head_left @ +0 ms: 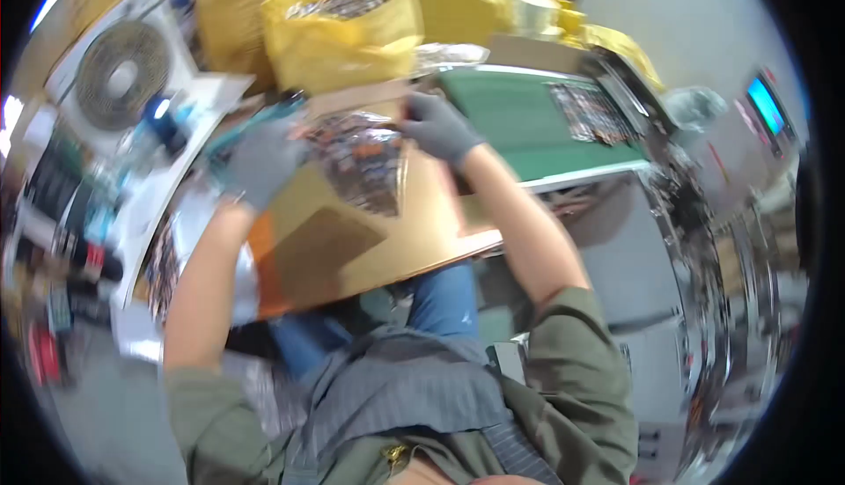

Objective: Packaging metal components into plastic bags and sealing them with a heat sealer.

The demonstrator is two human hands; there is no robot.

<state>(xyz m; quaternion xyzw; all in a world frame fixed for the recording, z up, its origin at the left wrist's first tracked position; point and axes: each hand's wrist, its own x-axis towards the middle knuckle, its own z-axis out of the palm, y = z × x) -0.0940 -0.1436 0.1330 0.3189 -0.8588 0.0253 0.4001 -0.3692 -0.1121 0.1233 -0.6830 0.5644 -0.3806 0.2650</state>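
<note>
A clear plastic bag (363, 164) filled with many small dark and orange pieces hangs between my two grey-gloved hands, its lower end narrowing toward a point. My left hand (268, 161) is smeared by motion, but its fingers close on the bag's upper left edge. At the upper right corner, my right hand (443, 127) is closed on the bag with the fingers curled in. Below the bag lies a brown cardboard box (414, 243) with orange tape on its left side, in front of my lap. What the small pieces are is too blurred to tell.
Yellow sacks (343, 49) of small pieces stand behind the box. To the right is a green conveyor belt (510, 124) carrying a bag of similar pieces (591, 113). A fan (121, 74) stands at the far left, and a lit screen (766, 105) at the far right.
</note>
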